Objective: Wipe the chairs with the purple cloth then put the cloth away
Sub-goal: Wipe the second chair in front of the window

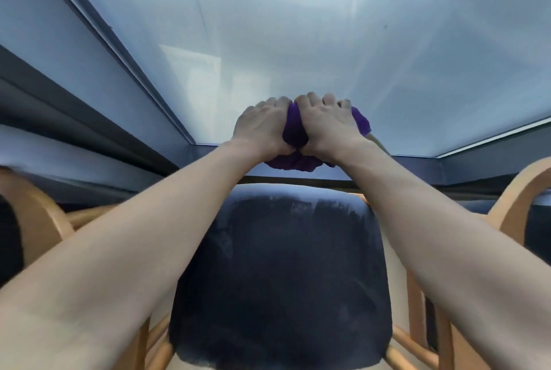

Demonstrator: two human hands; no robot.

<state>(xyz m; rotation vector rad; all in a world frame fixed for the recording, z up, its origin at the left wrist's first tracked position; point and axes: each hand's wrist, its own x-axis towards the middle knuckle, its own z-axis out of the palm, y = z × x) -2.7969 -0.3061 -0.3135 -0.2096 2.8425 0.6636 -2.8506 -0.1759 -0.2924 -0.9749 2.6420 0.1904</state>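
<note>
Both hands sit close together, knuckles up, and both are clamped on the purple cloth (295, 126). The left hand (262, 128) curls its fingers over the cloth's left part. The right hand (328, 125) does the same just beside it. Their thumbs nearly meet at the near side; whether they touch cannot be told. The cloth is bunched under and between the hands, showing in the gap between them. It spills out below the wrists and past the far side of the right hand.

A pale wooden rail (381, 145) comes out from under the cloth just right of the right hand and slopes down toward the person. Below the hands, between the two forearms, lies the dark blue cushion (283, 265) of a chair, with streaky lighter marks near its upper edge and a light wooden frame around it. Whether this cushion is the seat or the back cannot be told.

Beyond the hands spreads a wide, pale, glossy surface (298, 26), its near edge running just behind the wrists. Well to the left of the left arm is the curved wooden arm of a second chair (35, 214). Well to the right of the right arm curves that of a third chair (512, 190)
</note>
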